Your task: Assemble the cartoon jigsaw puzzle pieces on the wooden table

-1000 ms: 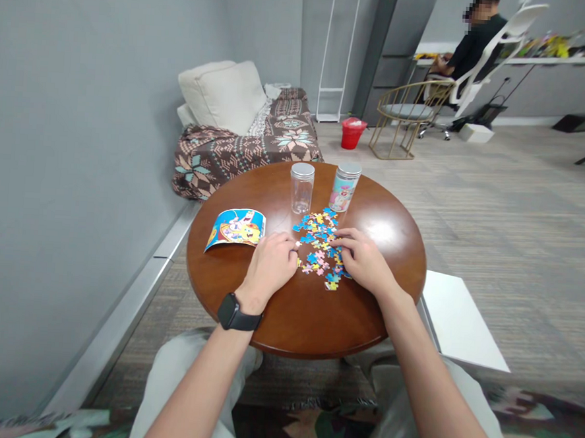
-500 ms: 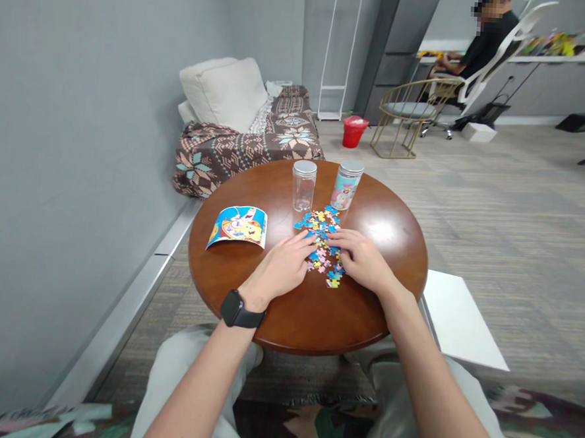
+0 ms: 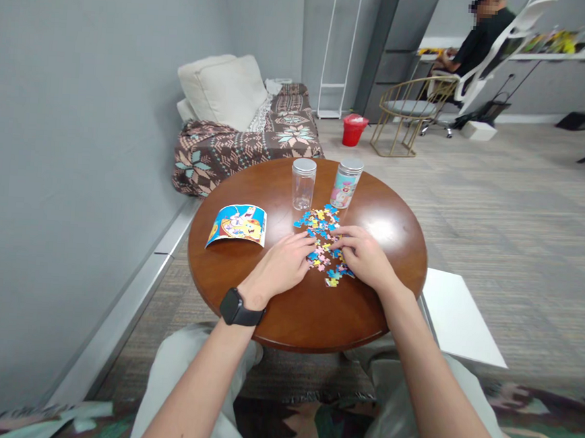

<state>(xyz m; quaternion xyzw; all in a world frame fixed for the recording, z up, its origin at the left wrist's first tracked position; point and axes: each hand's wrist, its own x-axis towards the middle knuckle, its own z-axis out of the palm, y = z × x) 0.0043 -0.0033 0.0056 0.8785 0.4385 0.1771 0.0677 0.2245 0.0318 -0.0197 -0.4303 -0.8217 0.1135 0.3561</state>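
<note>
A loose heap of colourful jigsaw puzzle pieces lies on the round brown table. My left hand rests at the heap's left side, its fingers stretched out over the pieces. On the right side, my right hand touches pieces with its fingers apart; nothing is visibly gripped. Behind the heap stand a clear jar with a silver lid and a second lidded jar with a cartoon label. A curved cartoon picture sheet lies left of my left hand.
A patterned couch with a pale cushion is behind the table on the left. Farther back are a red bin, a gold-framed chair and a seated person. A white panel sits beside the table's right edge.
My right hand has shifted slightly right, its fingers drawing back from the middle of the heap. My left hand stays nearly in place.
</note>
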